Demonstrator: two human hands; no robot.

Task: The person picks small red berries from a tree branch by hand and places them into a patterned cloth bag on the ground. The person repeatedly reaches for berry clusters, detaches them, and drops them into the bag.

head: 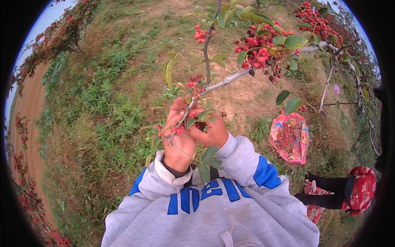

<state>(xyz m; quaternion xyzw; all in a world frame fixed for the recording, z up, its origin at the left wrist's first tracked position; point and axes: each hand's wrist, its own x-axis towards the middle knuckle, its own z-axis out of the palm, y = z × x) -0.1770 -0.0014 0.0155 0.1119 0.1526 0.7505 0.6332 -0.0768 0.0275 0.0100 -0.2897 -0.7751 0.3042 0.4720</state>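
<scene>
A thin grey branch slants down from the upper right, and its tip crosses my left hand. That hand is palm up beneath the tip, its fingers stretched upward and partly behind the wood. My right hand is curled in from the right, thumb and fingers closing around a small red berry cluster with green leaves. The fingertips are partly hidden there. A few red berries show over my left palm. Just above my fingers, more red and dark berries cling to the branch.
Large berry clusters hang at the upper right. A pink patterned sack with red berries inside lies on the ground to the right. Beyond it is another person in dark legwear. Berry-laden branches line the left, beside bare soil.
</scene>
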